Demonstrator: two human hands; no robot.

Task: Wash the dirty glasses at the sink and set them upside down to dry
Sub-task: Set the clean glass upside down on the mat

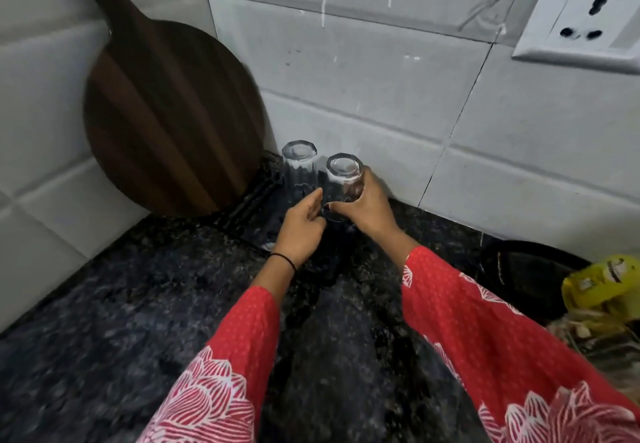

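Two glasses, both base up, at the back of the dark granite counter [138,304], close under the white tiled wall [346,79]. Landmark for these notes: the round wooden board [166,120] leaning in the corner.

Just right of the board's lower edge: a dark ridged mat or tray [252,196], hard to make out against the stone. The first glass [300,169] stands on it, upside down, long axis vertical, nobody gripping it.

Next rightward from the board: the left hand [303,226], thin black band at the wrist. Fingers loosely curled, tips at the foot of the first glass and near the rim of the second. Whether it presses either one, I cannot tell.

Further right again: the second glass [344,183], also inverted, just beside the first, a narrow gap between them. Its axis leans slightly toward the person. Right hand [367,205] is clamped round its lower half, fingers behind, thumb in front.

Whether the rim is fully seated on the mat is hidden by the hands. Judgement: this glass is being set down; the right hand carries it, so the release is its job, straight down, keeping clear of the neighbour.

Far right of the board: wall socket [585,16], yellow packet [602,283], a black pan [526,269].
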